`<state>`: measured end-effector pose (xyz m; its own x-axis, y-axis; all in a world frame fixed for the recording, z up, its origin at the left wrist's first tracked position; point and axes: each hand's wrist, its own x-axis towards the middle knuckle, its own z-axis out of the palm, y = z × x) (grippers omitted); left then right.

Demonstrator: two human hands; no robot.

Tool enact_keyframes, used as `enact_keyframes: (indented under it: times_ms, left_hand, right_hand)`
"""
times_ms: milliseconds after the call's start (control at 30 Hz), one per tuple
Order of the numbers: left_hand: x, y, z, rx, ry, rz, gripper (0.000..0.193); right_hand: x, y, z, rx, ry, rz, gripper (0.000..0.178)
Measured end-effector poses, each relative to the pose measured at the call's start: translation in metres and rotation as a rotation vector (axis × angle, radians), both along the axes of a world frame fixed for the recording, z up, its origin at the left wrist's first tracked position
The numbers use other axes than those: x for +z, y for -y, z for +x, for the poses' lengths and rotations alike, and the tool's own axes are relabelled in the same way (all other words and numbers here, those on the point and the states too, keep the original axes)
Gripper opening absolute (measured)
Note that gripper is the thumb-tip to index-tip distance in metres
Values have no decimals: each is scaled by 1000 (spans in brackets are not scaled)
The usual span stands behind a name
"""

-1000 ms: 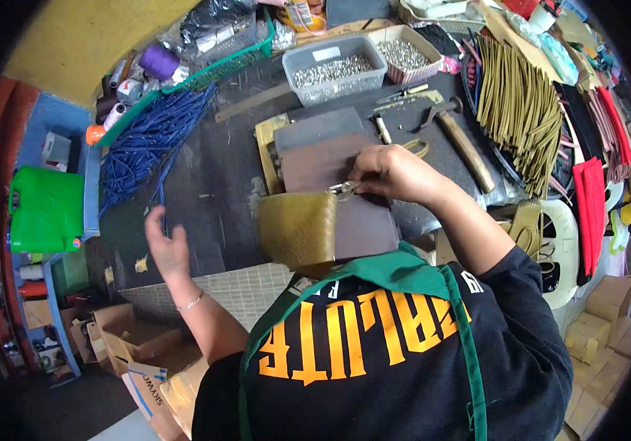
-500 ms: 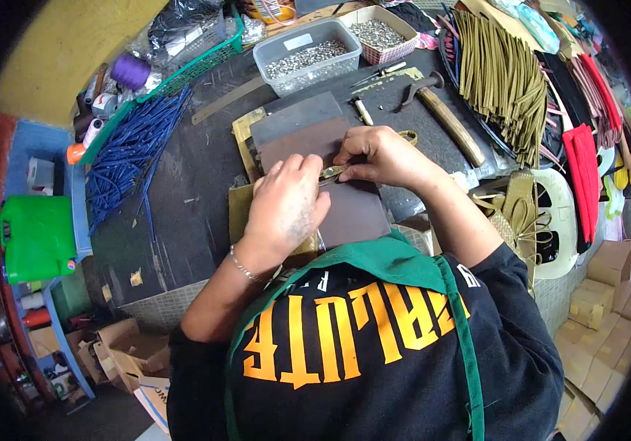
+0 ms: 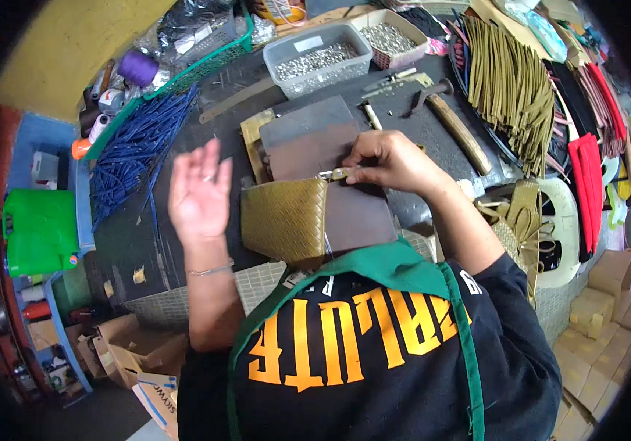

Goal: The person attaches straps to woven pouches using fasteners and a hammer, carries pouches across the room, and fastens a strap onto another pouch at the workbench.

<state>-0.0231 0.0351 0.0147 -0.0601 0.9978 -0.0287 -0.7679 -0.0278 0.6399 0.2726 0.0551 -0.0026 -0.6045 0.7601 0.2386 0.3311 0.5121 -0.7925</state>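
A gold-olive woven bag (image 3: 282, 217) lies on the table in front of me, its right edge over a dark brown board (image 3: 356, 217). At the bag's upper right corner, my right hand (image 3: 389, 162) pinches a short olive strap end (image 3: 340, 173) with a small shiny metal piece beside it. The rest of that strap is mostly hidden behind the hand. My left hand (image 3: 201, 189) is held in the air left of the bag, touching nothing, its fingers loosely apart. Past the bag lies a grey and brown slab (image 3: 308, 140).
A hammer (image 3: 459, 132) and a white-handled tool (image 3: 372, 116) lie at the right. Tubs of metal fittings (image 3: 319, 73) stand at the back. Blue strips (image 3: 139, 143) are heaped at the left, olive strips (image 3: 510, 81) at the far right.
My left hand has let go at the bag's corner and swung left, uncovering the bag. My right hand keeps its pinch at the strap. The view has shifted slightly.
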Motion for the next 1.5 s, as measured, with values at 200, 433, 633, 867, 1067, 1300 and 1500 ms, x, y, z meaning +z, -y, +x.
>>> enact_keyframes:
  times_ms: [200, 433, 633, 867, 1067, 1300, 1500]
  left_hand:
    - [-5, 78, -28, 286, -1360, 244, 41]
    - [-33, 101, 10, -34, -1890, 527, 49]
    - [-16, 83, -1, 116, -1714, 534, 27]
    - [8, 59, 25, 48, -1656, 562, 55]
    - [18, 15, 51, -196, -1921, 561, 53]
    - [23, 11, 48, -120, -1898, 703, 39]
    - [35, 5, 39, -321, -1864, 661, 34]
  right_hand:
    - [1, -5, -6, 8, 22, -39, 18]
    - [9, -5, -13, -39, 70, -65, 16]
    - [10, -4, -19, -174, -10, 38, 19]
    - [22, -4, -29, -99, 58, 360, 17]
    - [19, -2, -29, -195, 13, 588, 20]
    - [5, -3, -28, -208, 25, 549, 23]
    - [10, 3, -31, -138, 44, 404, 20]
